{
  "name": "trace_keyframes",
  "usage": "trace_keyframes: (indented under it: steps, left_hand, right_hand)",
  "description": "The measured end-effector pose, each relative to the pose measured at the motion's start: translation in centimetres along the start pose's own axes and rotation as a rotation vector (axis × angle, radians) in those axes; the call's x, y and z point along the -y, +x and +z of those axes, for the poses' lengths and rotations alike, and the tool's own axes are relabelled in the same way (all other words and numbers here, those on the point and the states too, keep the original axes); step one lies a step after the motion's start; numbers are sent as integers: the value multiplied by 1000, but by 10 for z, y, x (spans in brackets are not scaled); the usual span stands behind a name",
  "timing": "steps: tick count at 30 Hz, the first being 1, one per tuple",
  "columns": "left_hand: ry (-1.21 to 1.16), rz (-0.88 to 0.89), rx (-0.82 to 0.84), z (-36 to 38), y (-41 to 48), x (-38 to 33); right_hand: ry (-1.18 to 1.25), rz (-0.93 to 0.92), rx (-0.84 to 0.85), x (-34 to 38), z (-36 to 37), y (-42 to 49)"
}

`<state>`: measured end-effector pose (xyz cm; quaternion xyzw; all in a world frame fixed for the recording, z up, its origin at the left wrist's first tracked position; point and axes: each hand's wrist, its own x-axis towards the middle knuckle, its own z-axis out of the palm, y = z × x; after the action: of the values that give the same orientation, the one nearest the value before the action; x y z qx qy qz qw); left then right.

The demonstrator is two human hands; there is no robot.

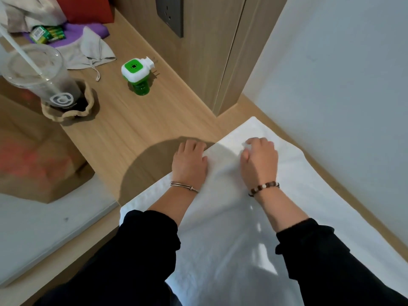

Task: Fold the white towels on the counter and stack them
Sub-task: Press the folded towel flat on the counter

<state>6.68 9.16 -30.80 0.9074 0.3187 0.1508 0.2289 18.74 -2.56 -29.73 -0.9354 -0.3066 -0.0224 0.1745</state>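
Observation:
A white towel [231,217] lies spread flat on the wooden counter [132,133], running from the near edge toward the wall corner. My left hand [189,162] sits at the towel's left edge, fingers curled over the edge and thumb on the fabric. My right hand [259,161] rests on the towel's far part, its curled fingers pinching a small bunch of the cloth. Both wrists wear bracelets and both sleeves are black. I see no second towel or stack.
A green and white plug-in device [135,77] stands on the counter to the left. Further left are a clear plastic cup [44,78] with a straw in a brown holder, a brown paper bag [37,160] and a grey cloth [88,51]. A white wall [342,74] borders the right.

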Motion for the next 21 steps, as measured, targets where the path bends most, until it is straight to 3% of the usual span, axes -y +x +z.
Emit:
trace_keyframes:
  steps: [2, 3, 5, 7, 10, 12, 14, 21]
  left_hand:
    - [11, 252, 13, 0, -6, 5]
    - [69, 333, 127, 0, -10, 10]
    - [216, 397, 381, 0, -17, 26]
    - [333, 460, 476, 0, -19, 41]
    - [361, 503, 545, -5, -16, 49]
    - [313, 526, 581, -7, -15, 52]
    - [277, 532, 595, -10, -15, 53]
    - [327, 568, 573, -8, -13, 56]
  right_hand:
    - [-136, -78, 172, -4, 10, -19]
    - [-154, -97, 206, -6, 11, -20]
    - [-95, -57, 256, -6, 7, -15]
    - [15, -15, 264, -3, 0, -15]
    - [176, 78, 10, 7, -19, -46]
    - [147, 82, -186, 15, -27, -78]
    - [19, 16, -211, 22, -25, -111]
    - [-314, 219, 178, 40, -2, -141]
